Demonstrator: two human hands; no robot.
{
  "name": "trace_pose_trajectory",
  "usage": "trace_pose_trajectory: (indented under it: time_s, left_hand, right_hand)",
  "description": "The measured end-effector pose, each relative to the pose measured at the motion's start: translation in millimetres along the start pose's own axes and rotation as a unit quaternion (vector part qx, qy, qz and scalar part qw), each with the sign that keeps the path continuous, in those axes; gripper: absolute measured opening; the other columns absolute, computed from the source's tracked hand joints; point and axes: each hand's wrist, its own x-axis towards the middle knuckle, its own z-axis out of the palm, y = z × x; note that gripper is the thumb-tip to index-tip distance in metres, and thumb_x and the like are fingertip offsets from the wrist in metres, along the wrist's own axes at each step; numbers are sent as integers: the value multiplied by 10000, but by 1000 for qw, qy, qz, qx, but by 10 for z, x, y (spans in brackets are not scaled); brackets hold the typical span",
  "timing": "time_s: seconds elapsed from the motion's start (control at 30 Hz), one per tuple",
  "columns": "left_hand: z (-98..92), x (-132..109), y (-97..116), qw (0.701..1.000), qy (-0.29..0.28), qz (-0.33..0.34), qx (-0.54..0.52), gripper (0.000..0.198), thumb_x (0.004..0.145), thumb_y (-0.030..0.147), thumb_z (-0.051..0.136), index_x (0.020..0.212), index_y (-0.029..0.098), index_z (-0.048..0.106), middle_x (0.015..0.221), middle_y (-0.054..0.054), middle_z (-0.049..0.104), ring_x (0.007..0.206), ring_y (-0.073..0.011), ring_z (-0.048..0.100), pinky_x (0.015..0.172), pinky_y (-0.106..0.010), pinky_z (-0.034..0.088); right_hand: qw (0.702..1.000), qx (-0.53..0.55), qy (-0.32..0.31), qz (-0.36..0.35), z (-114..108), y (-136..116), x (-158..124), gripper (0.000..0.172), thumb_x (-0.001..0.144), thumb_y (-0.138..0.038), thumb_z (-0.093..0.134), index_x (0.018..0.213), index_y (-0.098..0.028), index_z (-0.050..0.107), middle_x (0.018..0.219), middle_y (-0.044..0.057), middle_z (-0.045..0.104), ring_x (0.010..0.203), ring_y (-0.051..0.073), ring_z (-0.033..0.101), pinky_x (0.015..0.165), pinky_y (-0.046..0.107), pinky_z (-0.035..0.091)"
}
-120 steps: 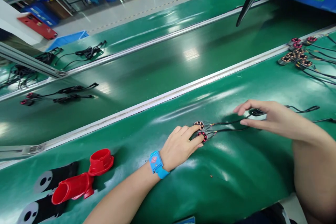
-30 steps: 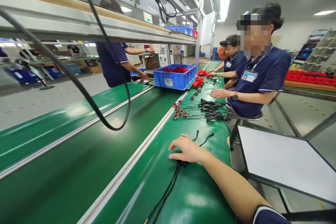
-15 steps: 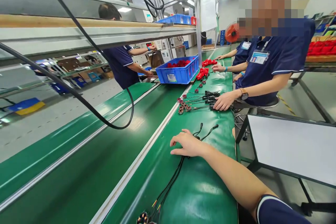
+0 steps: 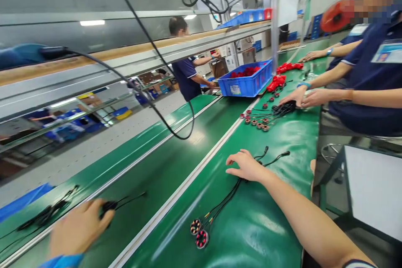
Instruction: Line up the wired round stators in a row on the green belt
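At the lower left, my left hand (image 4: 80, 226), blurred and with a blue band at the wrist, is closed on a black cable bundle (image 4: 109, 207) over the conveyor belt. My right hand (image 4: 246, 166) rests on the green mat, thumb and fingers apart, across two black cables (image 4: 226, 196). Their plug ends (image 4: 284, 153) stick out beyond the hand. At the near ends lie two round copper-wound coils, one with orange-tan windings (image 4: 195, 226) and one with pink-red windings (image 4: 202, 239). More black cables (image 4: 47, 215) lie on the far left green strip.
A blue bin (image 4: 248, 86) with red parts stands across the belt ahead. A co-worker's hands (image 4: 301, 97) handle black cables (image 4: 282, 109) with several coils (image 4: 256, 123). A black cable (image 4: 147, 102) hangs in a loop over the belt; a shelf beam (image 4: 150, 56) runs above.
My left hand has come into view at lower left, holding a cable bundle. The view has turned left, showing both coils fully. My right hand stays on its cables; the co-worker's hands have come together.
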Motion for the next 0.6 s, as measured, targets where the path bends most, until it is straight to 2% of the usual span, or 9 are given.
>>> trace_pose_trajectory:
  time_s: [0.03,0.07,0.1,0.2,0.37,0.47,0.6]
  left_hand:
    - [47,-28,19,999,34,7,38,295,928,317,377,983,286,665,1052,54,676,1068,-306,577,864,-433,441]
    - [89,-41,89,994,73,39,69,289,911,336,412,1014,250,668,1137,0,664,1059,-300,586,848,-416,446]
    - [123,-43,199,992,91,40,72,290,892,327,449,1041,211,669,1214,-52,635,1085,-296,575,863,-410,442]
    - [162,-31,667,984,148,92,26,271,833,289,537,999,139,690,1231,-120,610,1065,-324,557,844,-455,436]
    - [67,-74,1465,975,165,149,-17,240,820,279,596,993,144,694,1271,-103,571,1114,-285,502,886,-432,407]
    - [27,-79,1925,967,175,181,-45,217,841,303,607,962,142,687,1174,-110,578,1069,-266,496,870,-416,404]
    - [26,26,2435,958,172,211,-87,264,844,361,637,981,140,676,1106,-90,575,1061,-247,495,909,-389,404]
  right_hand:
    - [1000,3,1,-4,2,19,1,181,888,-327,710,1008,-223,622,1004,-3,680,1014,190,609,1135,550,204]
    - [1000,5,2,-8,6,40,5,178,896,-329,693,1017,-223,618,1008,0,679,1008,190,613,1132,557,200]
    - [1000,6,4,-12,10,61,10,177,902,-339,676,1022,-225,614,1013,3,680,1002,193,617,1129,563,196]
    - [1000,0,14,-27,24,125,22,199,916,-413,612,1022,-246,608,1024,1,684,991,206,626,1124,573,193]
    - [998,-12,42,-53,37,262,26,411,908,-653,489,1027,-282,622,1011,5,701,976,257,648,1097,602,228]
    - [995,-32,71,-70,40,373,59,535,873,-771,446,1027,-293,631,972,-5,710,898,279,662,1029,600,328]
    - [992,-52,94,-64,33,489,123,651,809,-870,412,1022,-300,646,932,-9,713,647,240,620,891,567,428]
